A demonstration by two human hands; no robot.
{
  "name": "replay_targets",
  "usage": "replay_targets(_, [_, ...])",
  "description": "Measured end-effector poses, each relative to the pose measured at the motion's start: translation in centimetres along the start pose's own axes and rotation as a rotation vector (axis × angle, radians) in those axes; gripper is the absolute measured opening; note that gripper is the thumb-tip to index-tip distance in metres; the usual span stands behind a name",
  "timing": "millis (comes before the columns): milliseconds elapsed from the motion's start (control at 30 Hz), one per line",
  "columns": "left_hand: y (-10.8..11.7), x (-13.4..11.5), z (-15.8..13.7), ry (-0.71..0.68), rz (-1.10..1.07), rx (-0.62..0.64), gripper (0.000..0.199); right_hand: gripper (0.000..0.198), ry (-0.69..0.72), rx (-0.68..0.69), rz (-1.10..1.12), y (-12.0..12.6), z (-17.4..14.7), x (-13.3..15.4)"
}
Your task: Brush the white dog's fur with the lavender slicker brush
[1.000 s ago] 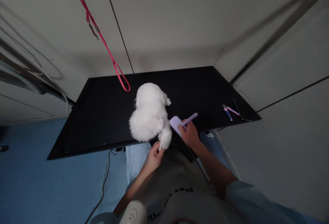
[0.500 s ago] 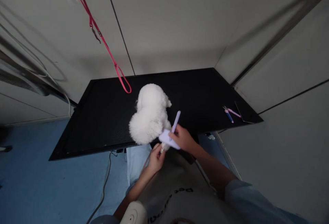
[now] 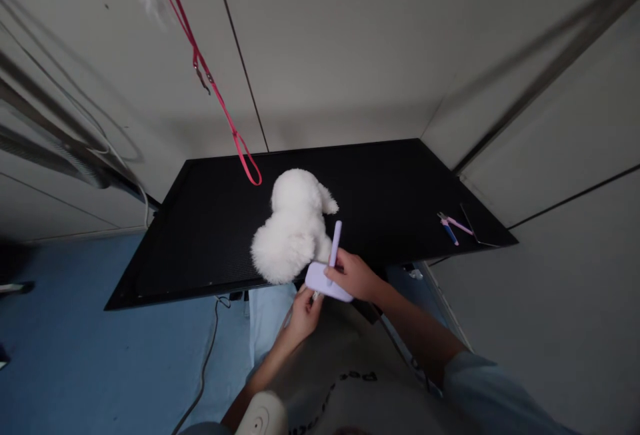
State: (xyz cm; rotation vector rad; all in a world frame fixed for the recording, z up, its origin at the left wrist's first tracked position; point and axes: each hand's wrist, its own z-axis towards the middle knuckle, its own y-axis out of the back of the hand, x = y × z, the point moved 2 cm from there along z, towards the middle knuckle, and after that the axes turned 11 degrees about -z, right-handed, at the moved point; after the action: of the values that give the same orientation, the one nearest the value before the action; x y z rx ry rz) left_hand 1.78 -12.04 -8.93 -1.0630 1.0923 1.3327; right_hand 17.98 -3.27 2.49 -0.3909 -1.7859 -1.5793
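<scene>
A fluffy white dog (image 3: 290, 228) is on the black grooming table (image 3: 210, 222), close to its front edge. My right hand (image 3: 354, 275) is closed around a lilac slicker brush (image 3: 325, 280), whose handle points up and away from me. The flat brush head lies over the dog's near leg and hides most of it. Just below the brush, my left hand (image 3: 304, 308) pinches the end of that leg, with a little white fur showing at the fingertips.
A red leash (image 3: 220, 95) hangs over the table's back left. Pink-and-blue nail clippers (image 3: 450, 225) and a dark flat object (image 3: 483, 225) lie at the right end. A hose (image 3: 80, 162) runs along the left wall, and a cable (image 3: 207, 355) trails across the blue floor.
The brush has moved slightly down along the leg, and its handle stands more upright. The dog's ear or foreleg on the right sticks out more. My left hand keeps its hold.
</scene>
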Motion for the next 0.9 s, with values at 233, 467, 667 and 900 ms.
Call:
replay_targets(233, [0.2,-0.3,-0.3,0.168,-0.246,-0.084,0.033,0.018,0.040,-0.068,0.055,0.2,-0.6,0.0])
replay_targets(467, [0.2,-1.6,-0.3,0.337,-0.443,-0.186,0.046,0.019,-0.045,-0.195,0.149,-0.2,-1.2,-0.3])
replay_targets(667, [0.8,-2.5,-0.6,0.341,-0.381,-0.272,0.048,0.021,-0.086,-0.224,0.174,-1.3,-1.0,-0.1])
replay_targets(900, [1.3,-2.7,-0.5,0.276,-0.204,-0.258,0.054,0.021,-0.068,-0.189,0.225,-1.3,-0.2,-0.1])
